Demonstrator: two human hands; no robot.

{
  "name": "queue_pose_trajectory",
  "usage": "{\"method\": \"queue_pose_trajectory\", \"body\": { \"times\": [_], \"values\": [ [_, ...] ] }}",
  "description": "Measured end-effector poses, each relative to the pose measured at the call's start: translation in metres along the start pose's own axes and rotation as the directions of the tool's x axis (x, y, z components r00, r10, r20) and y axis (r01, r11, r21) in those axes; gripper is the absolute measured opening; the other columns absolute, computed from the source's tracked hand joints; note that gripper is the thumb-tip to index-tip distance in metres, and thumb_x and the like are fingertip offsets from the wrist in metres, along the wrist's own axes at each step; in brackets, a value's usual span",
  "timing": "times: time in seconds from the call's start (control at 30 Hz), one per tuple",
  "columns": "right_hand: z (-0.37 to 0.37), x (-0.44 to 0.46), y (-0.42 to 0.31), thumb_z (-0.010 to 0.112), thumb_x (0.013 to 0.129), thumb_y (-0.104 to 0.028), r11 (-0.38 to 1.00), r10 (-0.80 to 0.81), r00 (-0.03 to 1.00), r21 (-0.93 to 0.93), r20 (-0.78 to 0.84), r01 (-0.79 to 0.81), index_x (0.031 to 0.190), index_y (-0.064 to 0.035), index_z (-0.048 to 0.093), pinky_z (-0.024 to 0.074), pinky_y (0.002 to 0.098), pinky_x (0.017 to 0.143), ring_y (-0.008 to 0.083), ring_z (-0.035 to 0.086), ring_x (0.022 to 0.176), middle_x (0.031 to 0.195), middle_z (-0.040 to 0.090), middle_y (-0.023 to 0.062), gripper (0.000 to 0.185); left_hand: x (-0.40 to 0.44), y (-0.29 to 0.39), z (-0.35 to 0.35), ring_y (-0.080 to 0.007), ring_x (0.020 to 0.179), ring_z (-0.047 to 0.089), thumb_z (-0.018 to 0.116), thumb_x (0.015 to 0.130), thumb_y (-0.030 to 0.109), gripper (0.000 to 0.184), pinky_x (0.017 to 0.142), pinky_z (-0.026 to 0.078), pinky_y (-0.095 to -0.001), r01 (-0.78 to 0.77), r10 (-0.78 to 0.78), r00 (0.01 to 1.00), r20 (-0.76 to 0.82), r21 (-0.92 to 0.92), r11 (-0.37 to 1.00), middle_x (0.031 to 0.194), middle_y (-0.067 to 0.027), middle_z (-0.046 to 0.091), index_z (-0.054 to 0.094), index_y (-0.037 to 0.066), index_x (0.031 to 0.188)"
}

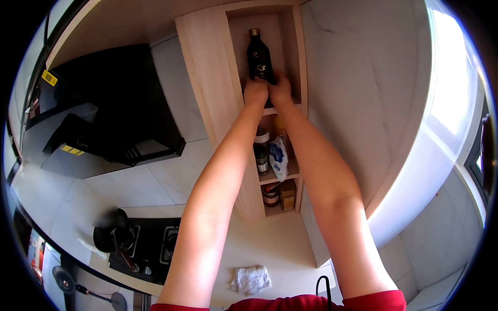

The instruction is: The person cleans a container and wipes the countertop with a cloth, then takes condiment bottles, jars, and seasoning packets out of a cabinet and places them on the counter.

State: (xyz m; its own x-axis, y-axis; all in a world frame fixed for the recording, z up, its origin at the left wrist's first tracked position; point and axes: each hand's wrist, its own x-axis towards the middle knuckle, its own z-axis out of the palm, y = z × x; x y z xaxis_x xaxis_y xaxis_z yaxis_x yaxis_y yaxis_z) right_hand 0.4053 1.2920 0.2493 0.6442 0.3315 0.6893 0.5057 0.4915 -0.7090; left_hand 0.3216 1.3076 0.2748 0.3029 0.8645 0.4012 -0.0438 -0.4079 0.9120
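Both arms reach up to the top compartment of a narrow wooden shelf. A dark bottle with a gold cap and gold lettering stands there, tilted slightly in the view. My left hand is closed around the bottle's lower left side. On its lower right side, my right hand is wrapped round it too. The fingers are partly hidden behind the bottle, and its base is hidden by the hands.
Lower compartments hold jars, a white and blue packet and a brown box. A black range hood hangs left, above a stove with a pan. A folded cloth lies on the counter.
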Motion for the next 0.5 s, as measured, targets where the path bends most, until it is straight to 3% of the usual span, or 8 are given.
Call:
{"method": "queue_pose_trajectory", "body": {
  "times": [0.1, 0.2, 0.3, 0.37, 0.4, 0.5],
  "values": [
    [-0.004, -0.017, -0.019, 0.075, 0.072, -0.017, 0.999, 0.035, 0.999, -0.008, -0.026, -0.035, 0.115, 0.0039, 0.055, 0.0448, 0.0353, 0.087, 0.0273, 0.059, 0.1, 0.109, 0.061, 0.0177, 0.052, -0.006, 0.002, -0.002, -0.0437, 0.107, 0.054, 0.043, 0.091, 0.024, 0.042, 0.09, 0.044, -0.0453, -0.068, 0.066, 0.996, 0.059, 0.031, 0.997, 0.112, -0.0326, 0.055, 0.045, -0.006, 0.12],
    [-0.007, -0.037, -0.043, 0.073, 0.074, -0.014, 0.99, 0.068, 0.994, 0.133, -0.083, -0.057, 0.12, 0.0025, 0.052, 0.0445, 0.0355, 0.087, 0.0271, 0.058, 0.102, 0.111, 0.061, 0.0168, 0.053, -0.021, 0.017, -0.007, -0.0436, 0.106, 0.054, 0.049, 0.089, 0.02, 0.039, 0.089, 0.045, -0.0445, -0.077, 0.078, 0.994, 0.074, -0.005, 0.997, 0.113, -0.0324, 0.054, 0.047, -0.006, 0.118],
    [-0.01, -0.059, -0.065, 0.07, 0.078, -0.011, 0.997, 0.023, 0.986, 0.078, -0.165, -0.01, 0.123, 0.0031, 0.049, 0.0438, 0.0335, 0.088, 0.0249, 0.057, 0.103, 0.113, 0.059, 0.0173, 0.052, -0.041, 0.023, -0.017, -0.0407, 0.101, 0.058, 0.054, 0.086, 0.016, 0.037, 0.086, 0.046, -0.0424, -0.145, 0.143, 0.989, -0.021, -0.111, 0.983, 0.11, -0.0295, 0.057, 0.049, -0.007, 0.115],
    [-0.012, -0.082, -0.096, 0.068, 0.08, -0.011, 0.973, 0.073, 0.994, 0.223, -0.083, -0.053, 0.123, 0.0037, 0.048, 0.043, 0.0312, 0.089, 0.0224, 0.055, 0.105, 0.115, 0.058, 0.0163, 0.049, -0.048, 0.02, -0.036, -0.0307, 0.095, 0.06, 0.06, 0.085, 0.018, 0.038, 0.08, 0.048, -0.0374, -0.156, 0.149, 0.988, -0.046, -0.204, 0.966, 0.106, -0.0228, 0.06, 0.052, -0.007, 0.112],
    [-0.015, -0.099, -0.109, 0.068, 0.08, -0.011, 0.977, 0.073, 0.992, 0.205, -0.099, -0.051, 0.123, 0.0037, 0.048, 0.043, 0.0312, 0.089, 0.0224, 0.055, 0.105, 0.115, 0.058, 0.0163, 0.049, -0.063, 0.021, -0.05, -0.0307, 0.095, 0.06, 0.06, 0.085, 0.018, 0.038, 0.08, 0.048, -0.0374, -0.147, 0.145, 0.989, -0.026, -0.216, 0.965, 0.106, -0.0228, 0.06, 0.052, -0.007, 0.112],
    [-0.022, -0.145, -0.136, 0.067, 0.083, -0.011, 0.954, 0.042, 0.998, 0.296, 0.045, -0.053, 0.125, 0.0034, 0.046, 0.0448, 0.0296, 0.086, 0.0184, 0.057, 0.099, 0.11, 0.059, 0.0129, 0.049, -0.112, 0.03, -0.117, -0.0154, 0.095, 0.057, 0.067, 0.084, 0.02, 0.037, 0.081, 0.045, -0.0285, -0.035, 0.216, 0.917, 0.334, -0.473, 0.88, 0.104, -0.011, 0.062, 0.055, -0.004, 0.11]
  ]
}}
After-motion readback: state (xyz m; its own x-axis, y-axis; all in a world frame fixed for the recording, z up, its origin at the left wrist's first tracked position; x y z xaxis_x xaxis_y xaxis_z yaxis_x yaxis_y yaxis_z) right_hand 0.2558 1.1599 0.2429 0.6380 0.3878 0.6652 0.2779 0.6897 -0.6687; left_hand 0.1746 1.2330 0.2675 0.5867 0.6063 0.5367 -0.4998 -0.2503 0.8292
